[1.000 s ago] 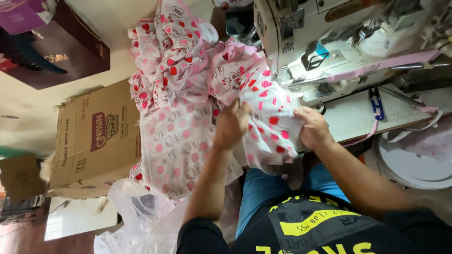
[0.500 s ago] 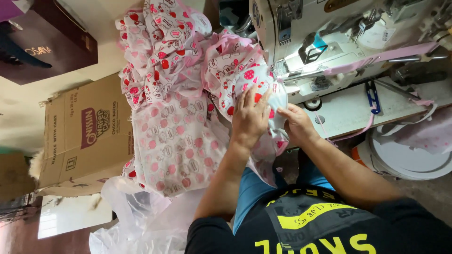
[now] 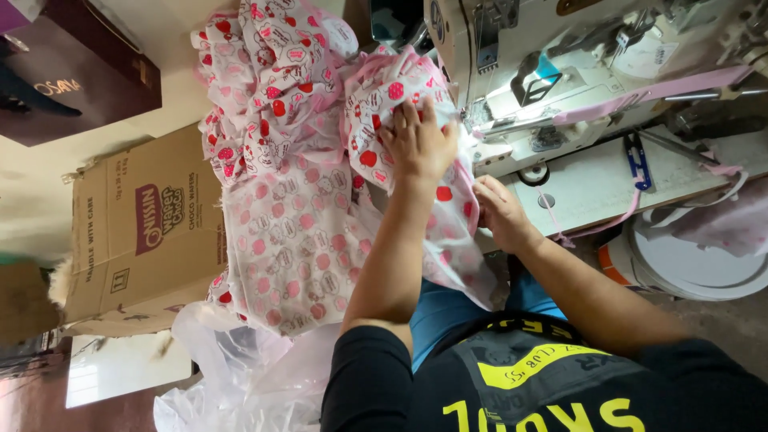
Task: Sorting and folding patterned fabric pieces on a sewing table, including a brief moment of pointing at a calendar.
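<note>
the pink strawberry-print fabric piece lies bunched at the edge of the bench, right up against the white sewing machine, and it does not look fed under the needle yet; i'd judge the sewing of this piece has not begun, since it is only being laid out and smoothed. a big heap of the same printed fabric hangs just beside it, over toward the cardboard box, so a good deal of material sits there, sewn or not i cannot tell.

the left hand is spread flat, fingers apart, pressing down on top of the piece near the machine. the right hand is lower, at the bench edge, curled on the hem of the same cloth; it seems to pinch the edge, though the fingertips are tucked under and i cannot tell for sure. a strip of pink tape runs across the machine, and blue snips lie on the bench, untouched. clear plastic bags are crumpled on the floor below.
</note>
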